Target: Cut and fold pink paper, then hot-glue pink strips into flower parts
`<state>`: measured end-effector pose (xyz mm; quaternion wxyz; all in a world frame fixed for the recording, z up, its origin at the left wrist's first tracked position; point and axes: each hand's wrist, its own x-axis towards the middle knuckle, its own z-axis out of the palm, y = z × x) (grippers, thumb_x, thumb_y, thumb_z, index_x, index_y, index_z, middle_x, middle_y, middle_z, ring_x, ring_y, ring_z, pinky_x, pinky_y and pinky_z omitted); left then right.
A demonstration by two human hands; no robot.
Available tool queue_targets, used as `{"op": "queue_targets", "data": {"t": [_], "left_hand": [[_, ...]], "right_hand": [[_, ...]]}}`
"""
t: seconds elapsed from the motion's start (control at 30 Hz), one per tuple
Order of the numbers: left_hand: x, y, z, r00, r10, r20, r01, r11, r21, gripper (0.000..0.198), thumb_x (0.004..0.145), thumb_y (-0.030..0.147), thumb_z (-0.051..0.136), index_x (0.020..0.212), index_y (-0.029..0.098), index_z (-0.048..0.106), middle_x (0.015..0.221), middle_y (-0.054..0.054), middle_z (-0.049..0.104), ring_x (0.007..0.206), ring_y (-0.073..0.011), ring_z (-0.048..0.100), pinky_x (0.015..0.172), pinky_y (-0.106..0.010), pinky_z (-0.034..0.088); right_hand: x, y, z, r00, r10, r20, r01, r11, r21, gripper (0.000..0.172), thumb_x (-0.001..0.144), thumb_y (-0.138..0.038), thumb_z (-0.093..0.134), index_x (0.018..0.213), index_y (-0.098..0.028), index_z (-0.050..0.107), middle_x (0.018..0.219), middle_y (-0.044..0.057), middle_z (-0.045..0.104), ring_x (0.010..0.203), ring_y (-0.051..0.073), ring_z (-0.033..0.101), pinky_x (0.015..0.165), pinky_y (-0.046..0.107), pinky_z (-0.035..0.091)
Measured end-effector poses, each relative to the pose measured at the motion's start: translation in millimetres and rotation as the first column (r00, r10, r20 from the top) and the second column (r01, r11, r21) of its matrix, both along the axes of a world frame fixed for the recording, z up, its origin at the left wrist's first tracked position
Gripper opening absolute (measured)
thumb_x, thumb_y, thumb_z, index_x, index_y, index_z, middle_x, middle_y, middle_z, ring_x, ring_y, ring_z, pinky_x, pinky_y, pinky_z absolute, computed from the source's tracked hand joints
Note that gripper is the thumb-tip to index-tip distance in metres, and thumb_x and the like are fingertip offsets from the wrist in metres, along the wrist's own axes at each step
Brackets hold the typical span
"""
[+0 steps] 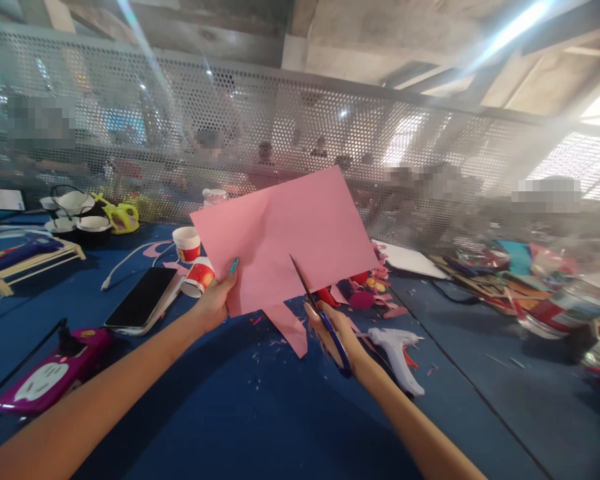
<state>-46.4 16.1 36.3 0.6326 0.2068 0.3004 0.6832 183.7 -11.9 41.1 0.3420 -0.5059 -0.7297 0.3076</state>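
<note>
My left hand (215, 301) pinches the lower left edge of a large pink paper sheet (285, 233) and holds it up over the blue table (260, 413). In my right hand (330, 330) are blue-handled scissors (320, 313). Their blades point up into the sheet's lower edge, partway through a cut. A pink strip hangs down from the sheet between my two hands.
A black phone (143, 298) and red paper cups (193, 260) lie left of the sheet. A purple power strip (55, 373) sits front left, a white glue gun (397, 350) just right of my right wrist. Pink scraps and craft clutter (530, 287) fill the right; a mesh screen stands behind.
</note>
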Motion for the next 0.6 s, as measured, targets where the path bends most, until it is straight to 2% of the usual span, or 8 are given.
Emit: {"op": "queue_targets", "data": {"t": [0.13, 0.27, 0.4, 0.6], "left_hand": [[4.1, -3.2, -0.9, 1.0, -0.019, 0.013, 0.019, 1.0, -0.001, 0.029, 0.077, 0.011, 0.058, 0.105, 0.019, 0.059, 0.099, -0.003, 0.068, 0.099, -0.0161, 0.06, 0.095, -0.03, 0.043], [6.4, -5.9, 0.9, 1.0, -0.02, 0.008, 0.02, 0.999, -0.039, 0.022, 0.079, 0.009, 0.055, 0.098, 0.017, 0.062, 0.094, -0.003, 0.069, 0.093, -0.0144, 0.063, 0.093, -0.026, 0.044], [5.4, -4.9, -0.4, 0.999, -0.034, -0.002, 0.034, 0.999, -0.017, 0.022, 0.079, 0.01, 0.056, 0.099, 0.018, 0.062, 0.094, -0.003, 0.069, 0.089, -0.0141, 0.064, 0.092, -0.026, 0.046], [6.0, -5.2, 0.5, 0.999, -0.029, 0.021, 0.029, 1.0, -0.009, 0.029, 0.077, 0.009, 0.058, 0.104, 0.018, 0.059, 0.092, -0.002, 0.069, 0.092, -0.0136, 0.063, 0.095, -0.027, 0.042]], "right_hand": [[0.4, -0.7, -1.9, 0.998, 0.013, -0.058, -0.012, 1.0, 0.007, 0.036, 0.08, -0.054, 0.041, 0.066, -0.022, 0.037, 0.044, -0.007, 0.038, 0.037, 0.008, 0.039, 0.036, 0.02, 0.031], [-1.3, -2.6, -0.2, 0.997, 0.003, -0.076, -0.003, 1.0, -0.004, 0.035, 0.08, -0.054, 0.041, 0.066, -0.022, 0.035, 0.044, -0.007, 0.038, 0.035, 0.008, 0.036, 0.035, 0.021, 0.03], [-2.2, -3.7, 1.5, 0.996, -0.008, -0.09, 0.007, 1.0, -0.013, 0.035, 0.079, -0.053, 0.042, 0.066, -0.022, 0.034, 0.044, -0.007, 0.036, 0.035, 0.008, 0.036, 0.035, 0.021, 0.029], [-0.6, -1.1, -3.4, 0.997, -0.031, -0.078, 0.031, 1.0, 0.0, 0.035, 0.077, -0.052, 0.046, 0.065, -0.022, 0.034, 0.044, -0.008, 0.036, 0.036, 0.008, 0.036, 0.035, 0.02, 0.029]]}}
